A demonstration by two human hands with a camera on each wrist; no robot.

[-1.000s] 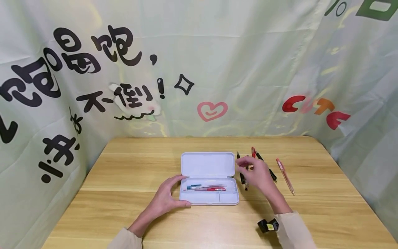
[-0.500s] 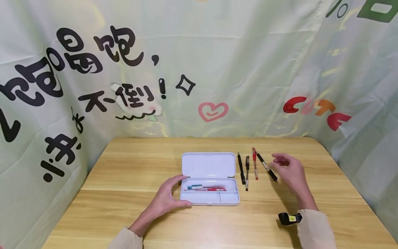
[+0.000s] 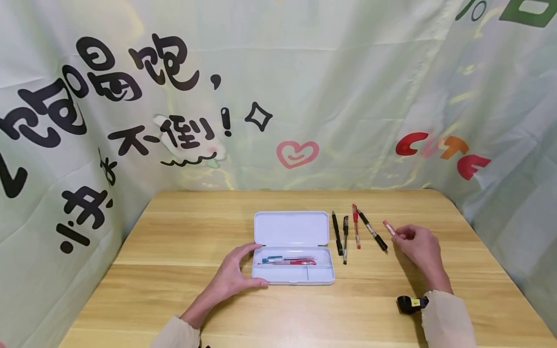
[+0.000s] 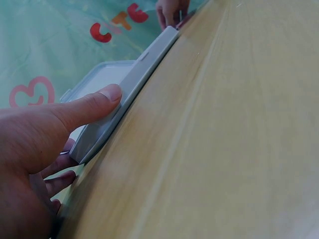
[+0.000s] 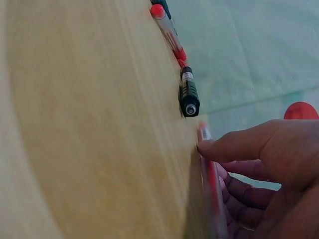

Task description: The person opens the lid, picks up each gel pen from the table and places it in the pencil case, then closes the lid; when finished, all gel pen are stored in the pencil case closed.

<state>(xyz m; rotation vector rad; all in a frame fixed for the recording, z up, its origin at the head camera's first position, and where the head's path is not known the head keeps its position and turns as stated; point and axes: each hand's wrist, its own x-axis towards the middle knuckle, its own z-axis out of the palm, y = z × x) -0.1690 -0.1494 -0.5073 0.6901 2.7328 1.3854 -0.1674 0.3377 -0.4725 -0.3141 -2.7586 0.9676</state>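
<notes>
While the left hand (image 3: pixel 235 273) grips the left end of the open white rectangular pencil case (image 3: pixel 291 228), thumb on its near side, the right hand (image 3: pixel 419 246) has fingers clamped on the slim pink translucent pen (image 3: pixel 388 227), right side of the wooden table (image 3: pixel 139 290). Between case and right hand: three mostly black pens (image 3: pixel 337 234), one red-capped clear pen (image 3: pixel 356 226). Blue and red pens (image 3: pixel 289 261) lie in the case's far compartment.
</notes>
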